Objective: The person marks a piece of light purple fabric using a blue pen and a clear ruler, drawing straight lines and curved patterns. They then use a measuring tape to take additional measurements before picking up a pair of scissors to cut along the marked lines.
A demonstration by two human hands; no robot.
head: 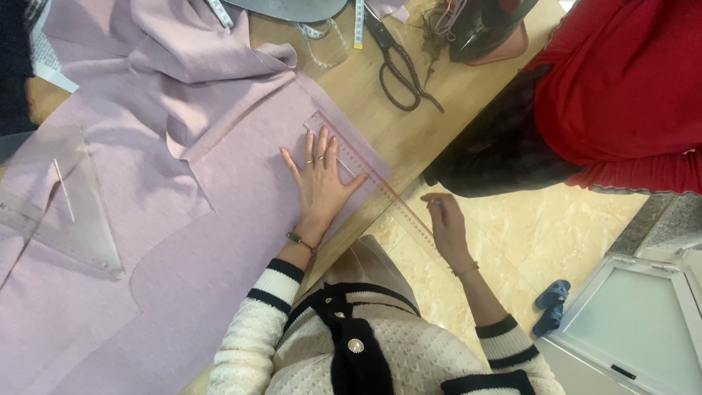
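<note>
Head view, looking down. Left hand (319,178) flat, fingers spread, palm pressed on lilac fabric (219,241), rings on two fingers, beaded bracelet at wrist. Fingertips and thumb touching one long clear ruler (373,179) with red markings, lying diagonally just right of that hand along the fabric edge, far end sticking off the wooden table (409,124) edge. Right hand (444,223) off the table, over the tiled floor, fingers curled together at the ruler's overhanging end; pinching it or only touching, cannot tell. Thin bracelet on that wrist.

Fabric spread under and left of left hand, covering most of table; several cut pieces overlapping, exact count unclear. One clear triangular set square (69,212) well left of left hand, lying on fabric. One pair of dark scissors (398,62) beyond the left hand, up and right, on bare wood, blades closed. One white tape measure (322,33) looped near top, just left of scissors. One dark iron (482,25) at top, right of scissors, with a tangle of thread beside.

One other person in red top (629,88) and dark checked garment standing right of table, past right hand. One pair of blue slippers (552,303) on floor, right of right forearm.
</note>
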